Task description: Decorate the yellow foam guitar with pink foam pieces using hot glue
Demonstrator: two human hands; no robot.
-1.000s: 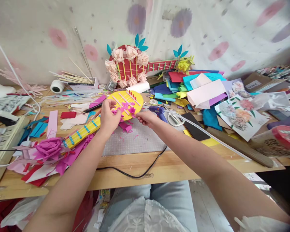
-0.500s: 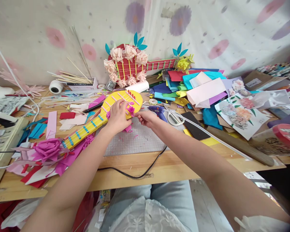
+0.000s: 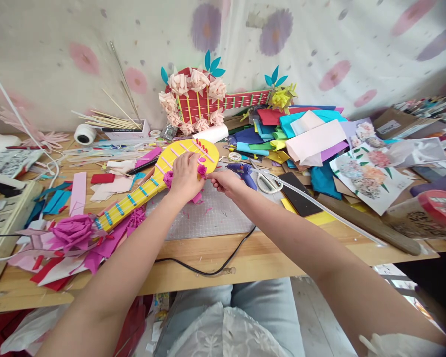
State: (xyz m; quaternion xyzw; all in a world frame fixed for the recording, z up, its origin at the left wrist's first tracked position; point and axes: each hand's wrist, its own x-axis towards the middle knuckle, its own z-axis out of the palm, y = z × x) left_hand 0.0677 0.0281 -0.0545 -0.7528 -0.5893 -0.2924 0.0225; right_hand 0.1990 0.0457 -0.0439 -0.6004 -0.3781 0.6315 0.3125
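A yellow craft guitar (image 3: 164, 154) with pink strips, red pegs and blue bands on its neck lies slanted over the grey cutting mat (image 3: 223, 213). My left hand (image 3: 187, 178) rests over its round body, fingers bent and gripping there, partly covering the magenta paper flowers (image 3: 168, 178). Just right of the body, my right hand (image 3: 225, 182) is closed in a pinch beside another small magenta flower (image 3: 201, 169). Whatever sits between those fingertips is too small to make out. Right behind that hand lies a blue glue gun (image 3: 243, 173).
A red craft guitar (image 3: 193, 105) with pale flowers leans at the back. Coloured paper (image 3: 315, 136) is piled at right, near a dark phone-like slab (image 3: 301, 193). A large magenta flower (image 3: 72, 232) and scraps lie left. A black cord (image 3: 208, 272) crosses the table's front.
My left thumb has drawn in toward the fingers, and that hand sits slightly further right over the flowers. My right hand stays almost in place, still pinched.
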